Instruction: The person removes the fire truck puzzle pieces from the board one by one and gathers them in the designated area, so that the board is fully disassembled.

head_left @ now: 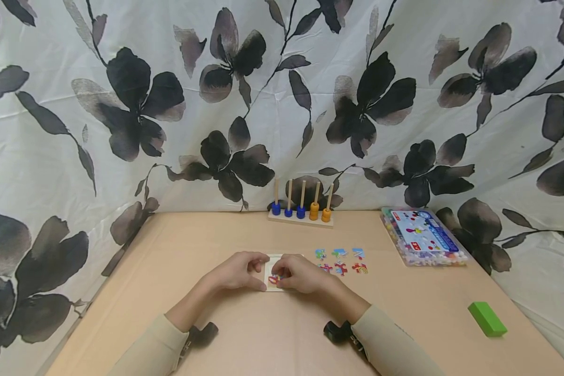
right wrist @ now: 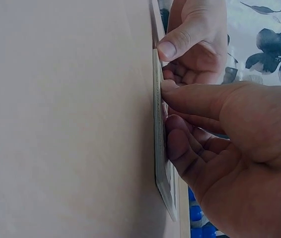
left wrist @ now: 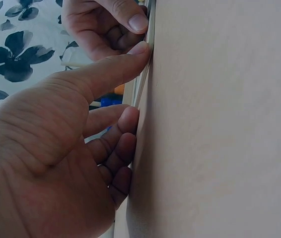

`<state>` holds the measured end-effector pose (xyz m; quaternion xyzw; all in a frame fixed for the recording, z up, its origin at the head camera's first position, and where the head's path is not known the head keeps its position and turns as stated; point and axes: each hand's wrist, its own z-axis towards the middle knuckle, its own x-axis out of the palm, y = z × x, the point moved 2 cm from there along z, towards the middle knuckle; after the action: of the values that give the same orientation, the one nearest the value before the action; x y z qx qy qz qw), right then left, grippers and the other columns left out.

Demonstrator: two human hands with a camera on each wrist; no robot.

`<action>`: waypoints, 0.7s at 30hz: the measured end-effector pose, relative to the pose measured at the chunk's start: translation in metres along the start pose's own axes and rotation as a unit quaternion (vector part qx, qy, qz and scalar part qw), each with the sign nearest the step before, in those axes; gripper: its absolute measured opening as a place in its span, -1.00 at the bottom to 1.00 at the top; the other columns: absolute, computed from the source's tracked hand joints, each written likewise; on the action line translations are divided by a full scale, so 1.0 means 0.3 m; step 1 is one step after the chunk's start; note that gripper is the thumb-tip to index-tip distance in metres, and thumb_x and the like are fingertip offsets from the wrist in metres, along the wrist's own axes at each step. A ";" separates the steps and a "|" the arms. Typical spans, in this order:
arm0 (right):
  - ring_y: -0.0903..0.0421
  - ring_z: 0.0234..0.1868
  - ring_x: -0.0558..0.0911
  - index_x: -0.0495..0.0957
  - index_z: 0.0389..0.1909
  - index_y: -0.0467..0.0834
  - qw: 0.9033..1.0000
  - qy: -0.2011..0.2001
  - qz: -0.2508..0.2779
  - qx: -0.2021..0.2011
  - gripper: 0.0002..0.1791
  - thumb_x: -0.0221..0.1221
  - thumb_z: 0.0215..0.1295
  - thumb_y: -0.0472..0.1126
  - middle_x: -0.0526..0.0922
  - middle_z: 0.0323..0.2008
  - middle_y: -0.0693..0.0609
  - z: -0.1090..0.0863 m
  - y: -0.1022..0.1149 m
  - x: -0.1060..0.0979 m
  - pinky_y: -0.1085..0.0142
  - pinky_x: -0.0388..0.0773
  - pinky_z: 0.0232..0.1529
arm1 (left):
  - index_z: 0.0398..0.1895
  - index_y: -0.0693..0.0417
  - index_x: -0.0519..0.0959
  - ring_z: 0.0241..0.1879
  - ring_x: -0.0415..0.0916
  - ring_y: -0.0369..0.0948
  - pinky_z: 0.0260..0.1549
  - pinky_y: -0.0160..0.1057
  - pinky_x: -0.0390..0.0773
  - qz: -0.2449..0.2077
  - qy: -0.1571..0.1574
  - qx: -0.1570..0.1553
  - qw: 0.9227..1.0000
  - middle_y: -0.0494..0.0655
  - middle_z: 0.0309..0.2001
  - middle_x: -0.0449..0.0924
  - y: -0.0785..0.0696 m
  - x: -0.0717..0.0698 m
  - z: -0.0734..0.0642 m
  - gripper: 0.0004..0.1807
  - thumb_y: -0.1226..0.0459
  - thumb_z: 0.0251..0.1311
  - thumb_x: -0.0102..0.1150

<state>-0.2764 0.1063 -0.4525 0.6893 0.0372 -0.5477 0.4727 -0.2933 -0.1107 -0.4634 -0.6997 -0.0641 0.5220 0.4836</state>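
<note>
A small pale wooden puzzle board (head_left: 270,265) lies flat on the table between both hands. My left hand (head_left: 238,270) holds its left side, thumb at the near corner and index finger at the far one. In the left wrist view, the board's edge (left wrist: 143,85) meets that thumb. With its thumb and fingers, my right hand (head_left: 304,274) pinches a red puzzle piece (head_left: 273,279) low on the board. The fingers hide much of the piece. Seen from the right wrist, these fingertips touch the top of the board (right wrist: 158,129).
Several loose puzzle pieces (head_left: 340,253) lie in two rows right of the board. Behind them stands a peg stacker (head_left: 301,220) with blue and orange beads. A clear case (head_left: 423,237) sits at the back right, and a green block (head_left: 487,319) near the right edge.
</note>
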 end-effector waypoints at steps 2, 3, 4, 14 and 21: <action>0.15 -0.18 0.58 0.70 -0.05 -0.20 1.000 -0.001 0.005 0.001 -0.77 0.40 0.30 -0.29 0.65 -0.21 0.02 0.000 -0.003 0.001 0.38 0.53 -0.12 | 0.24 0.22 0.58 -0.20 0.46 -0.17 -0.18 -0.34 0.42 -0.002 0.000 0.001 1.000 -0.08 -0.21 0.59 -0.002 -0.001 -0.001 -0.25 0.19 -0.06 0.66; 0.15 -0.18 0.58 0.69 -0.04 -0.20 1.000 -0.001 0.007 0.002 -0.77 0.40 0.30 -0.29 0.65 -0.20 0.02 0.000 -0.002 0.001 0.38 0.53 -0.11 | 0.24 0.23 0.58 -0.20 0.46 -0.17 -0.18 -0.34 0.43 -0.002 0.000 0.002 1.000 -0.07 -0.21 0.59 -0.002 -0.002 -0.001 -0.25 0.19 -0.06 0.66; 0.15 -0.17 0.59 0.69 -0.04 -0.20 1.000 -0.002 0.010 0.003 -0.76 0.40 0.30 -0.30 0.66 -0.19 0.02 0.000 -0.001 0.001 0.38 0.54 -0.11 | 0.24 0.22 0.58 -0.20 0.46 -0.17 -0.18 -0.34 0.43 -0.002 0.000 0.001 1.000 -0.07 -0.21 0.59 -0.002 -0.002 -0.001 -0.25 0.19 -0.06 0.66; 0.23 -0.26 0.55 0.62 -0.06 -0.20 1.000 -0.005 0.021 0.002 -0.76 0.39 0.30 -0.32 0.63 -0.25 0.03 0.003 -0.006 0.002 0.38 0.54 -0.16 | 0.23 0.19 0.59 -0.23 0.45 -0.22 -0.17 -0.35 0.44 0.005 0.000 0.002 1.000 -0.06 -0.21 0.59 0.009 -0.005 0.004 -0.26 0.18 -0.07 0.67; 0.22 -0.27 0.53 0.56 -0.06 -0.16 0.999 -0.006 0.035 0.009 -0.75 0.38 0.31 -0.33 0.62 -0.28 0.01 0.003 -0.005 0.003 0.39 0.51 -0.19 | 0.22 0.20 0.59 -0.22 0.45 -0.19 -0.18 -0.33 0.43 0.002 -0.002 0.007 1.000 -0.04 -0.21 0.59 0.002 -0.003 0.003 -0.26 0.18 -0.07 0.67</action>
<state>-0.2775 0.1062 -0.4543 0.6910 0.0059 -0.5353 0.4857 -0.2947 -0.1110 -0.4633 -0.6958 -0.0598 0.5247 0.4869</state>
